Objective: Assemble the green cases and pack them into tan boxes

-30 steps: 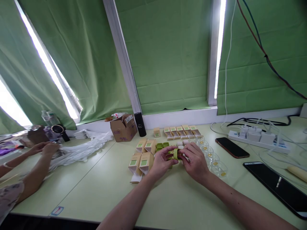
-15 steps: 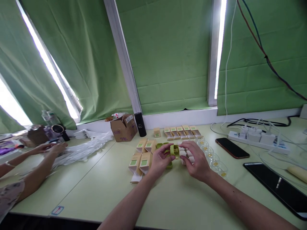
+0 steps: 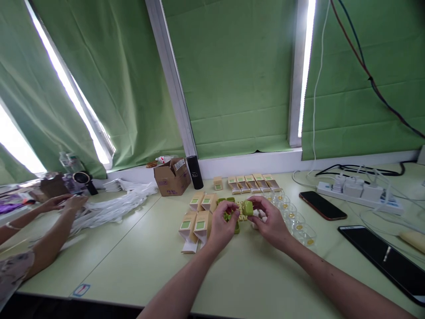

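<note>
A small green plastic piece is pinched in the fingers of my right hand, above the table. Just left of it, my left hand has thumb and fingertips together; anything between them is too small to make out. More green pieces lie behind and beside my left hand. White rounded parts are partly hidden behind my right hand. Beyond it run clear plastic covers with yellow centres. Open kraft boxes with green labels stand left of my left hand.
More kraft boxes stand in a row at the back, near a cardboard box and black cylinder. Phone, tablet and power strip lie right. Another person's hands work left, near white strips.
My hands have moved apart. The green piece, earlier between both hands, is now turned and held by my right hand alone. The other person's hands have shifted slightly left.
</note>
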